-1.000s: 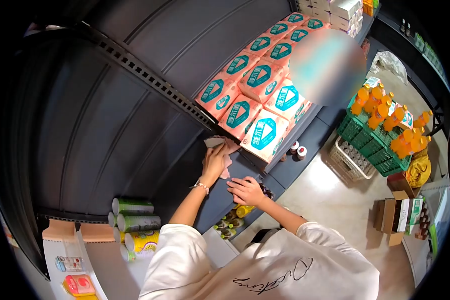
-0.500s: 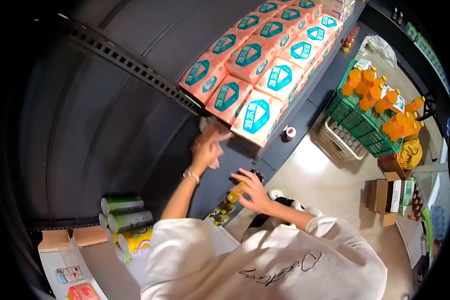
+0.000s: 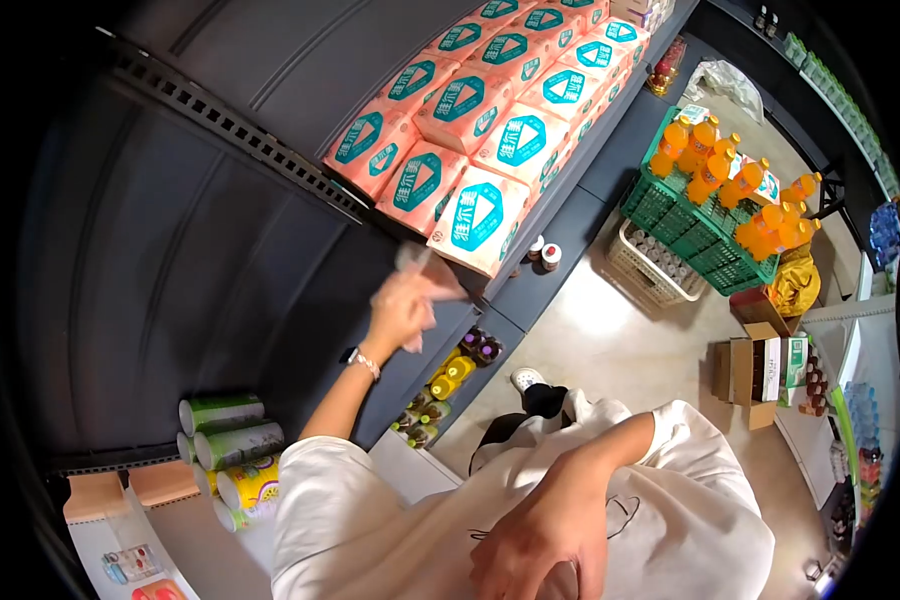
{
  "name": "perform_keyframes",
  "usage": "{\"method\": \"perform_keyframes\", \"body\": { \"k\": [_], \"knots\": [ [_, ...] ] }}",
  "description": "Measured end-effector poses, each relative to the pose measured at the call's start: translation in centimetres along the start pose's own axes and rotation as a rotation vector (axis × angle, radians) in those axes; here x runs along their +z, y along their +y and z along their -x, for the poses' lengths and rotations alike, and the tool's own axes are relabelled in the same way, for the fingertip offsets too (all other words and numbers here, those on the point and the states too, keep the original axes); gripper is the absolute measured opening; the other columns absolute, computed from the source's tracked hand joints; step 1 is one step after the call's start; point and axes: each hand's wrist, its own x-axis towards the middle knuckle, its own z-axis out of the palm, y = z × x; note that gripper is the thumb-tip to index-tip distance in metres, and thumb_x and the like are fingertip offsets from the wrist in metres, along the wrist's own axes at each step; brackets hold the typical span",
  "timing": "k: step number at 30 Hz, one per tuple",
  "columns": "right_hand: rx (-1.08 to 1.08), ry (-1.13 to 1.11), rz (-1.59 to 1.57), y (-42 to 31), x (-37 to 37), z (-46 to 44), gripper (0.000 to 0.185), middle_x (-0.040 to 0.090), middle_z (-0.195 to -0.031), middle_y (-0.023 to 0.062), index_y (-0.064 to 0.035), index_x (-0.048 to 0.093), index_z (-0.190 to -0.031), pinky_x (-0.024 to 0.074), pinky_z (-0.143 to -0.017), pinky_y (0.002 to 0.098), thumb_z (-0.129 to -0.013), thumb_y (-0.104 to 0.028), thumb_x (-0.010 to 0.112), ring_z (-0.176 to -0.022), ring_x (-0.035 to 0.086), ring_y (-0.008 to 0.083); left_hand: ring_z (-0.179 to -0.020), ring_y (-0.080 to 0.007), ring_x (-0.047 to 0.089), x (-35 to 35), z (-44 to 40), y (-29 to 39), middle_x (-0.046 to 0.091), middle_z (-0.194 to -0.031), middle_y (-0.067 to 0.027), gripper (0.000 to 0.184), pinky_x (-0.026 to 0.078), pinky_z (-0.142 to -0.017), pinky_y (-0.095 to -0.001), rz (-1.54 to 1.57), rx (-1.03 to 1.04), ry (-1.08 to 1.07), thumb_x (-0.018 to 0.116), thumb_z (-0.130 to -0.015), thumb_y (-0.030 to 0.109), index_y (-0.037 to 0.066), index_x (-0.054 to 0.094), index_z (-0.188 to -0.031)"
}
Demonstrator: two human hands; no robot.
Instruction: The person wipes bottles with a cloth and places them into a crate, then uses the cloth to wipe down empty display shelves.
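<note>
My left hand [image 3: 398,312], a bracelet and a watch on its wrist, is closed round a crumpled pale pink cloth [image 3: 425,277] and slightly blurred. It is over the dark shelf board [image 3: 360,285], close to the near end of the stacked pink tissue packs [image 3: 477,222] with teal labels. Low in front of my white shirt is my right hand [image 3: 552,515], apparently holding nothing. Its fingers are bent and spread apart, with the tips out of sight.
Cans [image 3: 238,440] lie stacked at the left. Bottles with yellow and purple caps [image 3: 457,370] stand on a lower shelf, and small white bottles [image 3: 551,257] farther along. On the floor are a green crate [image 3: 695,230] with orange drink bottles and a cardboard box [image 3: 745,380].
My right hand has drawn back from beside the shelf to my shirt front. My left hand stays near the tissue packs with the cloth. The whole view has shifted a little.
</note>
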Motion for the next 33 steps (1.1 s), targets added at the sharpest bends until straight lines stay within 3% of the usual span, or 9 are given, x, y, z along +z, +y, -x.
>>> {"method": "perform_keyframes", "body": {
  "k": [2,5,8,12,15,17,20,24,33],
  "knots": [
    [0.004,-0.018,0.05,0.1,0.2,-0.5,0.032,0.06,-0.095,0.0102,-0.0062,0.062,-0.103,0.0436,-0.074,0.0411,-0.09,-0.036,0.065,-0.086,0.055,0.0308,-0.121,-0.0318,0.053,0.3,-1.1,-1.3,0.061,-0.124,-0.0123,0.037,0.039,-0.105,-0.0424,-0.063,-0.319,0.27,0.053,-0.081,0.009,0.008,0.064,-0.116],
    [0.029,-0.045,0.148,0.3,0.7,-1.2,0.028,0.058,-0.097,0.0074,-0.0111,0.063,-0.098,0.0407,-0.076,0.0409,-0.092,-0.039,0.062,-0.087,0.052,0.0289,-0.119,-0.0325,0.054,2.4,-1.4,-0.3,0.063,-0.119,-0.0134,0.037,0.041,-0.102,-0.0418,-0.245,-0.375,0.376,0.056,-0.08,0.011,0.009,0.065,-0.116],
    [0.057,-0.083,0.21,0.2,1.1,-2.1,0.026,0.057,-0.098,0.0046,-0.016,0.064,-0.092,0.0378,-0.078,0.0407,-0.093,-0.042,0.058,-0.088,0.05,0.0269,-0.098,-0.0308,0.059,2.5,-1.8,7.5,0.065,-0.109,-0.0135,0.013,0.044,-0.09,-0.0444,-0.194,-0.278,0.108,0.056,-0.074,0.01,0.005,0.061,-0.084],
    [0.07,-0.066,0.281,0.3,2.9,-2.7,0.025,0.056,-0.1,0.0018,-0.0207,0.062,-0.085,0.0347,-0.081,0.0399,-0.093,-0.044,0.057,-0.091,0.046,0.0255,-0.128,-0.0281,0.048,3.1,0.8,11.5,0.055,-0.133,-0.0094,0.046,0.037,-0.106,-0.0443,-0.169,-0.059,0.088,0.055,-0.081,0.009,0.009,0.056,-0.127],
    [0.095,-0.123,0.442,-0.3,3.7,-3.1,0.021,0.056,-0.1,0.0043,-0.0159,0.06,-0.082,0.0359,-0.083,0.041,-0.092,-0.035,0.059,-0.094,0.046,0.0271,-0.129,-0.0267,0.046,1.8,3.3,10.7,0.05,-0.14,-0.0071,0.052,0.037,-0.106,-0.0442,-0.17,0.014,0.004,0.058,-0.083,0.013,0.012,0.051,-0.134],
    [0.111,-0.253,0.691,-1.6,3.2,-3.5,0.013,0.057,-0.098,0.0109,-0.0035,0.06,-0.086,0.0407,-0.085,0.0448,-0.09,-0.016,0.062,-0.097,0.052,0.0303,-0.13,-0.0273,0.046,0.5,5.2,10.6,0.051,-0.139,-0.0062,0.052,0.037,-0.106,-0.0443,-0.15,0.012,-0.019,0.057,-0.083,0.012,0.014,0.051,-0.135],
    [0.112,0.092,0.764,-0.4,4.3,-3.9,0.014,0.054,-0.1,0.0089,-0.0066,0.06,-0.083,0.0393,-0.087,0.0485,-0.09,-0.018,0.062,-0.101,0.048,0.0317,-0.131,-0.0258,0.045,-0.8,9.6,10.2,0.05,-0.14,-0.0036,0.054,0.036,-0.107,-0.0437,-0.203,-0.01,-0.079,0.058,-0.083,0.015,0.016,0.051,-0.136],
    [0.177,0.267,0.784,1.0,4.0,-2.4,0.016,0.047,-0.109,0.0069,-0.0112,0.058,-0.088,0.0323,-0.092,0.0452,-0.08,-0.014,0.071,-0.108,0.04,0.0316,-0.133,-0.0244,0.043,-1.6,12.3,10.4,0.047,-0.143,-0.0036,0.057,0.035,-0.108,-0.0427,-0.289,-0.008,-0.147,0.061,-0.083,0.018,0.014,0.048,-0.138],
    [0.43,0.272,0.69,-0.5,2.6,-1.1,0.01,0.046,-0.117,0.0076,-0.0149,0.062,-0.091,0.0236,-0.103,0.0544,-0.09,-0.024,0.066,-0.12,0.034,0.0345,-0.133,-0.0244,0.041,3.0,0.6,11.7,0.044,-0.144,-0.0073,0.068,0.036,-0.107,-0.0412,-0.3,0.009,-0.018,0.067,-0.077,0.016,0.008,0.043,-0.14]
  ]
}}
